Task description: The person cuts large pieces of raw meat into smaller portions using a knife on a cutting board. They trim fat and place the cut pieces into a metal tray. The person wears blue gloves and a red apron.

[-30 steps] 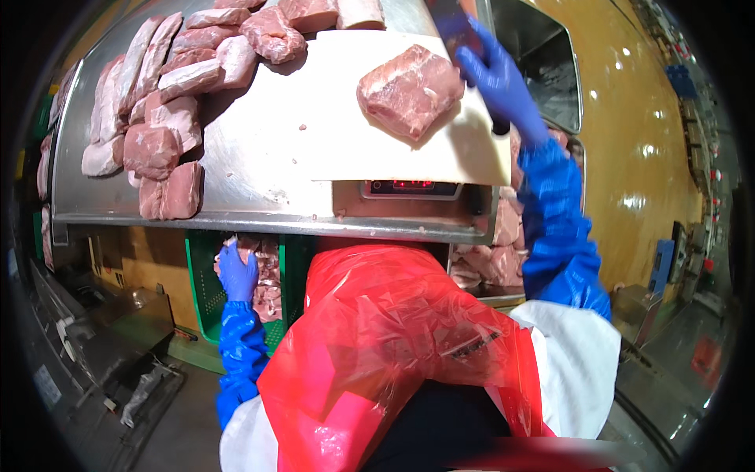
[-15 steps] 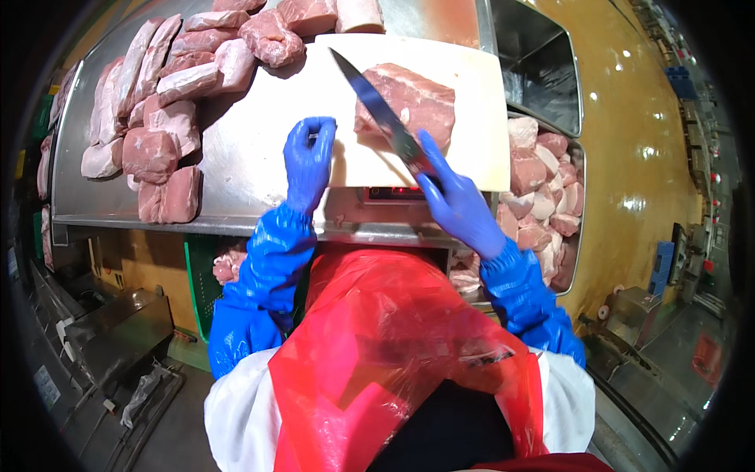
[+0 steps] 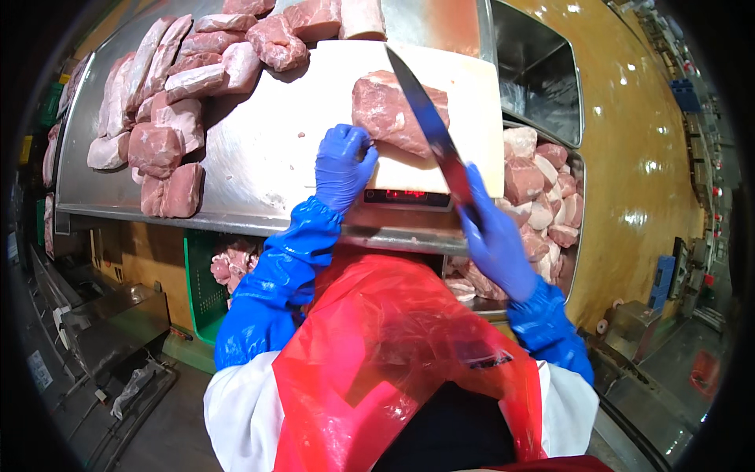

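A thick piece of raw pork [image 3: 385,110] lies on the white cutting board [image 3: 484,102]. My right hand [image 3: 503,248], in a blue glove, grips the handle of a long knife [image 3: 425,114]. Its blade slants up and to the left, passing over the pork's right part; whether it touches the meat I cannot tell. My left hand [image 3: 342,167], gloved too, is beside the pork's lower left corner with its fingers curled closed. What is inside those fingers, if anything, is hidden.
Several pork pieces [image 3: 155,149] cover the steel table's left and far side. A scale display [image 3: 406,198] glows below the board's near edge. At right stand a steel bin [image 3: 539,75] and a tray of meat chunks [image 3: 525,181]. A green crate [image 3: 203,287] is below the table.
My left hand has moved right, up to the pork's corner. My right hand has moved right and nearer to me, and the knife's tip has swung to the right.
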A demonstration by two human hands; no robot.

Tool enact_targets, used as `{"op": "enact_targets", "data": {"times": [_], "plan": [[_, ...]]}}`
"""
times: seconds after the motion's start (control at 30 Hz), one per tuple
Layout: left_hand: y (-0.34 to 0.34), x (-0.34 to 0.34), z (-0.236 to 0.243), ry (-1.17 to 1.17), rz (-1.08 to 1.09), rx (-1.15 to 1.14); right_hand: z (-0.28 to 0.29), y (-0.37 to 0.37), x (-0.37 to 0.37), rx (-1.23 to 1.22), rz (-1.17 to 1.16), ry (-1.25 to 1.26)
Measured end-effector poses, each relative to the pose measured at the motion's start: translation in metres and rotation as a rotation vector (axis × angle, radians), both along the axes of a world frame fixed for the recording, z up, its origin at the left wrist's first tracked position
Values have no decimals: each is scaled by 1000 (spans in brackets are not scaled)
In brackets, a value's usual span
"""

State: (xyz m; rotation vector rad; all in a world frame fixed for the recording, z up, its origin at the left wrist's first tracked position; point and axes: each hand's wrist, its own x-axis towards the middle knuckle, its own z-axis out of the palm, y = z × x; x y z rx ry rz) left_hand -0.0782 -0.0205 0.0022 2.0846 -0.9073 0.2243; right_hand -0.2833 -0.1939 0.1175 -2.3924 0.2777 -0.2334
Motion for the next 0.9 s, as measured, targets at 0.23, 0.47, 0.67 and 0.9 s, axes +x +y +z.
{"op": "enact_targets", "data": {"times": [0.23,0.47,0.67,0.9], "plan": [[35,27,-7,124,-137,-131,-27,38,26,-268,160,382],[65,34,21,338,-276,-157,-61,73,122,-304,9,204],[269,33,-25,448,532,48,-4,39,57,296,46,177],[124,24,64,591,118,-420,8,39,79,678,108,216]]}}
